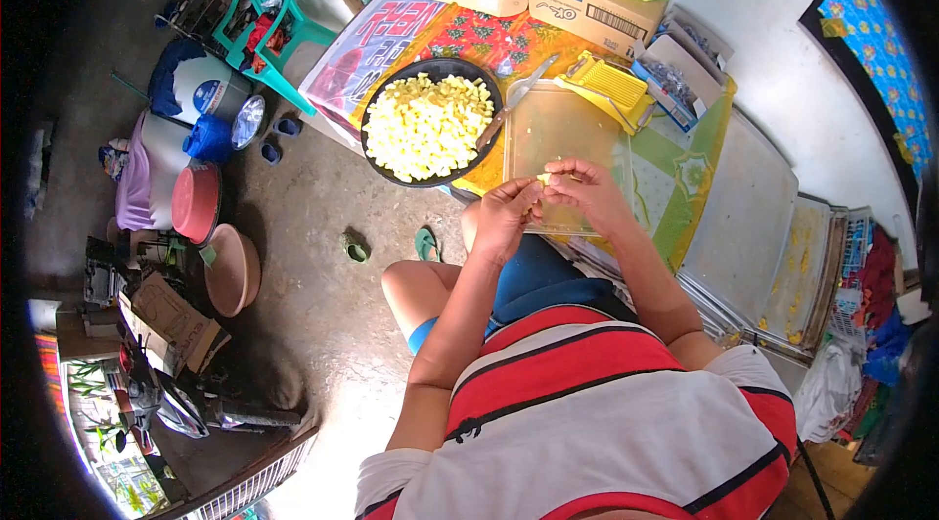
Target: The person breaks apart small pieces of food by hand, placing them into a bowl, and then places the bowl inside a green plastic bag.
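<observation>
Head view, left hand (504, 217) and right hand (587, 192) pinching a yellow piece (544, 179) over the board (562, 134), bowl (377, 114) at ten o'clock, knife (514, 99) between them.

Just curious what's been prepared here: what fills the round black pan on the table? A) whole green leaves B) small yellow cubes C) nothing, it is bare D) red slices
B: the black pan is heaped with small pale yellow cubes, and a knife rests across its rim toward the clear cutting board.
</observation>
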